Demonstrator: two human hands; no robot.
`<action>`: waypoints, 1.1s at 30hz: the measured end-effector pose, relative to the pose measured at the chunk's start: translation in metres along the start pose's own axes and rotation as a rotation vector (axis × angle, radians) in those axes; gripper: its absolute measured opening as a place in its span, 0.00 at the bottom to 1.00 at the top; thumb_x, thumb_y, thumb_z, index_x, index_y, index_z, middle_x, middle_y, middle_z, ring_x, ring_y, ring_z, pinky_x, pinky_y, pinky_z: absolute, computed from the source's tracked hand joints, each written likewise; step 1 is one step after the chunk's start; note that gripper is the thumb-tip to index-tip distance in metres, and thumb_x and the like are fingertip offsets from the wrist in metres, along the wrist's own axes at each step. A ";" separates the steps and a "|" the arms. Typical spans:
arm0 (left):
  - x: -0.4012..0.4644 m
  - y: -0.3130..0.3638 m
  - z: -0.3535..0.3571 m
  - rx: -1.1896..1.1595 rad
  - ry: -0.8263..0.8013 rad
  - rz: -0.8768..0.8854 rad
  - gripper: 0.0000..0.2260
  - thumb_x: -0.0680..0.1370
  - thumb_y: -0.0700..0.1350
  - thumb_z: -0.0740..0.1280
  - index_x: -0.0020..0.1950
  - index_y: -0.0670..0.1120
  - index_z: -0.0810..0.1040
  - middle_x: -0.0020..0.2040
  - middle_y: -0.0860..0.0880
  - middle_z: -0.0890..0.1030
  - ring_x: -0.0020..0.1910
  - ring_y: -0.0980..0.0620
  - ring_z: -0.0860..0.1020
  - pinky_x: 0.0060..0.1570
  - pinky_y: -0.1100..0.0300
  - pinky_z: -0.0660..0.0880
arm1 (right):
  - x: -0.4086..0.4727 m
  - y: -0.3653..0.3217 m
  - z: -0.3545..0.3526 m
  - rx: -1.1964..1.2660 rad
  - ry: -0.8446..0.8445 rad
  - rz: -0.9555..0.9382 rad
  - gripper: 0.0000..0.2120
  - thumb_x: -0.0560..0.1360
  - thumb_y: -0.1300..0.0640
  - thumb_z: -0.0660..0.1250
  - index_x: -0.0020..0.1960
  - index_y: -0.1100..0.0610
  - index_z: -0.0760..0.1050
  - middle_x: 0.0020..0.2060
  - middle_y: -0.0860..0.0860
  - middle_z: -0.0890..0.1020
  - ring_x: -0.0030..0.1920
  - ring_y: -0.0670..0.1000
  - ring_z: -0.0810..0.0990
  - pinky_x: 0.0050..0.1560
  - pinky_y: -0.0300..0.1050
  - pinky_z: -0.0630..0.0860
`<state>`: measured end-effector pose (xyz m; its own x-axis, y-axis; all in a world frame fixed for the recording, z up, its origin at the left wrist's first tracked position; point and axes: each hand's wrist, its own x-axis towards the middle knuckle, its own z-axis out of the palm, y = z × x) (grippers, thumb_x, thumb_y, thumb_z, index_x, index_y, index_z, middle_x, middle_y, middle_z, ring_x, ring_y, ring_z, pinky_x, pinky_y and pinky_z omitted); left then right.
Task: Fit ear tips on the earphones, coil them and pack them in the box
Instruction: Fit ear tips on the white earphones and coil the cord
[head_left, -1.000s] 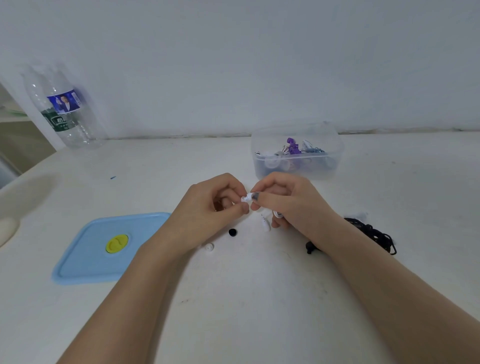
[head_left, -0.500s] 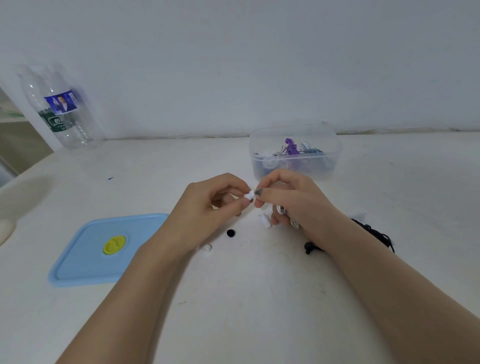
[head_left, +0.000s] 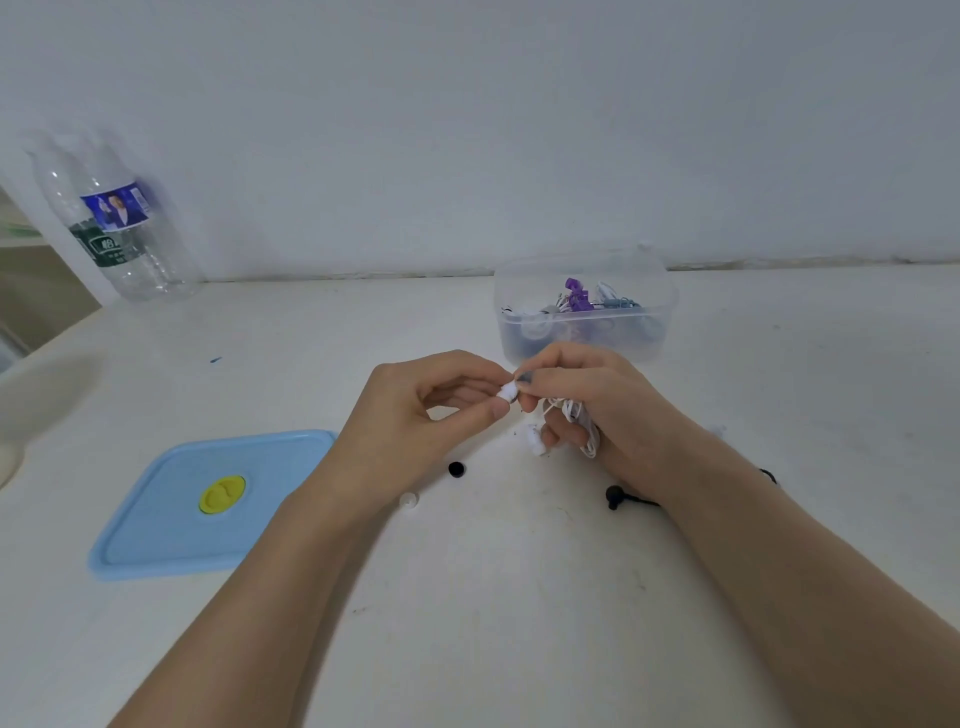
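My left hand pinches a white ear tip between thumb and forefinger. Right against it, my right hand pinches the grey earbud of the white earphones, whose cable hangs bunched under its curled fingers; the second white earbud dangles below. A loose black ear tip and a loose white ear tip lie on the table under my left hand. Black earphones lie partly hidden beneath my right forearm. The clear plastic box stands just behind my hands, holding several earphones.
The box's blue lid with a yellow centre lies flat at the left. An empty water bottle leans against the wall at the far left. A white wall closes off the table's back edge.
Both hands have risen slightly and shifted toward the box. More of the white cable now shows bunched under my right hand.
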<state>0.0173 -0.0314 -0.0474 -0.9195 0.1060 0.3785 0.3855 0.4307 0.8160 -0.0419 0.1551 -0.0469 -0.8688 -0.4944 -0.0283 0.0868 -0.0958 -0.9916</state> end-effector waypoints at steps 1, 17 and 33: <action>0.001 0.000 0.000 -0.012 -0.007 0.001 0.06 0.77 0.36 0.73 0.51 0.46 0.86 0.47 0.54 0.87 0.48 0.53 0.86 0.53 0.65 0.78 | 0.000 0.000 0.000 0.008 -0.006 -0.002 0.07 0.76 0.66 0.67 0.40 0.61 0.79 0.35 0.57 0.79 0.22 0.50 0.66 0.39 0.54 0.70; 0.003 -0.002 0.005 0.000 0.032 0.015 0.03 0.79 0.39 0.72 0.51 0.43 0.85 0.44 0.51 0.87 0.46 0.50 0.86 0.52 0.63 0.79 | 0.003 0.002 0.000 0.021 0.003 -0.014 0.09 0.78 0.61 0.66 0.40 0.61 0.76 0.37 0.57 0.78 0.21 0.50 0.67 0.39 0.54 0.70; 0.039 0.024 0.000 0.189 0.155 0.121 0.03 0.79 0.41 0.72 0.53 0.45 0.83 0.45 0.50 0.85 0.45 0.51 0.83 0.49 0.60 0.80 | 0.010 -0.057 -0.005 -0.105 0.136 -0.017 0.11 0.76 0.61 0.69 0.51 0.70 0.79 0.35 0.59 0.77 0.34 0.56 0.73 0.35 0.48 0.70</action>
<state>-0.0097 -0.0171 -0.0133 -0.8391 0.0345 0.5429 0.4576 0.5842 0.6703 -0.0577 0.1597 0.0092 -0.9282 -0.3715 -0.0212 0.0264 -0.0087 -0.9996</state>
